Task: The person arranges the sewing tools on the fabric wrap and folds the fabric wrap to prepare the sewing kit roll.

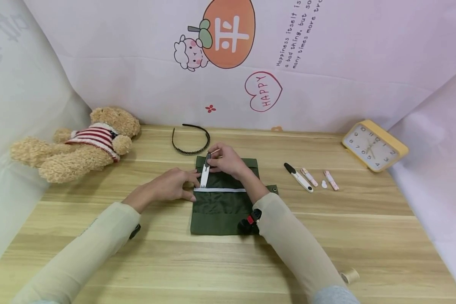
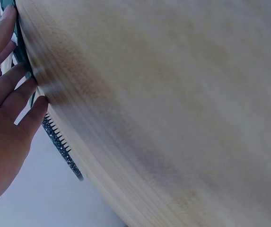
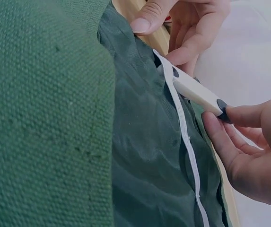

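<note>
A dark green fabric pouch [image 1: 222, 221] lies unfolded on the table, a white elastic band [image 1: 224, 190] running across it. My right hand [image 1: 228, 161] pinches the black-capped end of white thread snips [image 1: 204, 175] between thumb and fingers. In the right wrist view, the other end of these thread snips [image 3: 196, 91] is tucked under the elastic. My left hand [image 1: 172, 185] rests at the pouch's left edge, thumb and fingers spread to either side of the band's end. From the left wrist, the left hand's fingers [image 2: 19, 99] look fairly straight along the pouch edge.
Right of the pouch lie a second pair of thread snips [image 1: 298, 177], two small pink-and-white pieces [image 1: 309, 177] and a small white bit [image 1: 324, 184]. A black headband [image 1: 190, 152], teddy bear [image 1: 87, 147] and yellow clock [image 1: 374, 145] stand farther back. A thread spool [image 1: 350, 276] is near the right forearm.
</note>
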Motion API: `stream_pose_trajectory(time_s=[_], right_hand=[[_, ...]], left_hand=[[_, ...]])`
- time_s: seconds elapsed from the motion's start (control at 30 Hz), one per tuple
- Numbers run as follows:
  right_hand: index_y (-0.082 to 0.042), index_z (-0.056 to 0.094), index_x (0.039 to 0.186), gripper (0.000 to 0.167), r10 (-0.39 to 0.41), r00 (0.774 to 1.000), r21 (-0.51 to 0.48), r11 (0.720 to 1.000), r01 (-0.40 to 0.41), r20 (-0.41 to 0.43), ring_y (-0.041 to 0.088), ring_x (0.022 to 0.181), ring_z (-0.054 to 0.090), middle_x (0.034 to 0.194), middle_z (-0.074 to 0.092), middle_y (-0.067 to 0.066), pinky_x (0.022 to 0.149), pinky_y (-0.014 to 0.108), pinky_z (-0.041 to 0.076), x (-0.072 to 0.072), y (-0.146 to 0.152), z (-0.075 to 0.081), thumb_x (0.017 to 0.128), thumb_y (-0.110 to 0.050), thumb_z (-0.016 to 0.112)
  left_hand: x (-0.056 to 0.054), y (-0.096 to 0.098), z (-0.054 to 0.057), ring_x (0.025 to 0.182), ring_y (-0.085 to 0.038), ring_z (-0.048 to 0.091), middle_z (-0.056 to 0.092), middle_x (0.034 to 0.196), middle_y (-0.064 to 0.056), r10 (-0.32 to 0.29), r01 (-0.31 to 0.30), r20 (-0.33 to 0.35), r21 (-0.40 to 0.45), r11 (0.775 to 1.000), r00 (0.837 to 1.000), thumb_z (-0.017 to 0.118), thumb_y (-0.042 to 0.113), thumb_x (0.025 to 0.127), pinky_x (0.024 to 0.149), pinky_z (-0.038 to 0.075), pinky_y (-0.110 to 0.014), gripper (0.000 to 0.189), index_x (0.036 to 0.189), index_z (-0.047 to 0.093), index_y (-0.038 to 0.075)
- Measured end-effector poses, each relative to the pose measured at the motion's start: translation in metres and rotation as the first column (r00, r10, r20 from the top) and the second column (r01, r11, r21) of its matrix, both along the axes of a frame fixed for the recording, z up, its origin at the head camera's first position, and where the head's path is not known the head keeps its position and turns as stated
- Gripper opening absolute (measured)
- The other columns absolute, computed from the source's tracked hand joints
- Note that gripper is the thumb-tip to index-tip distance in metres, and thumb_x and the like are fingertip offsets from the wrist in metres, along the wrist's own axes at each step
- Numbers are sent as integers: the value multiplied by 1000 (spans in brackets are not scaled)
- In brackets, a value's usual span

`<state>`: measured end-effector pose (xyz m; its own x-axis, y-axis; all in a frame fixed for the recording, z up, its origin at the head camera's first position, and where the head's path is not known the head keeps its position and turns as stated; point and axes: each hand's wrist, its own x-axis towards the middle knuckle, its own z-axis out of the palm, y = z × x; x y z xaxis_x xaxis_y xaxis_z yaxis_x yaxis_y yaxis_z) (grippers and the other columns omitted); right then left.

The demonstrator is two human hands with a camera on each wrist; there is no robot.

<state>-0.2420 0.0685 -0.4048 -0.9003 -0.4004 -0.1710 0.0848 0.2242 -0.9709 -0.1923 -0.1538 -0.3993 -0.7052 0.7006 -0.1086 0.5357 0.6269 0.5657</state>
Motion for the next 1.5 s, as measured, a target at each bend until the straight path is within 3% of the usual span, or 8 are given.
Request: stream_pose_trajectory(time_s=[0.53,0.8,1.03,1.5], right_hand=[[6,51,134,37,110,994,153,982,-112,19,37,94,69,111,60,21,80,38,61,1,0,2,99,4,62],[4,55,131,36,161,987,264,953,-151,-16,32,90,70,113,62,22,75,34,61,1,-2,3,97,-1,66],[3,57,130,36,191,981,304,936,-177,-19,30,91,69,115,60,20,76,33,60,1,-2,3,96,-3,69],[-1,65,119,30,320,946,437,859,-265,-56,21,87,62,104,63,9,74,30,54,1,-3,4,92,-10,76]], left_hand=[[0,-1,-2,142,-36,41,47,151,-18,13,-13,-1,-6,1000,1000,86,30,82,115,34,-53,34,110,76,15],[0,-1,-4,140,-38,44,48,150,-17,11,-11,-16,-13,1000,1000,86,31,82,113,36,-53,33,109,76,16],[-1,-1,-4,138,-38,45,48,150,-18,9,-9,-15,-14,1000,1000,86,29,82,111,39,-52,32,109,75,16],[-1,0,-3,136,-39,48,48,150,-18,8,-9,-21,-21,1000,1000,86,32,82,111,39,-52,34,110,76,15]])
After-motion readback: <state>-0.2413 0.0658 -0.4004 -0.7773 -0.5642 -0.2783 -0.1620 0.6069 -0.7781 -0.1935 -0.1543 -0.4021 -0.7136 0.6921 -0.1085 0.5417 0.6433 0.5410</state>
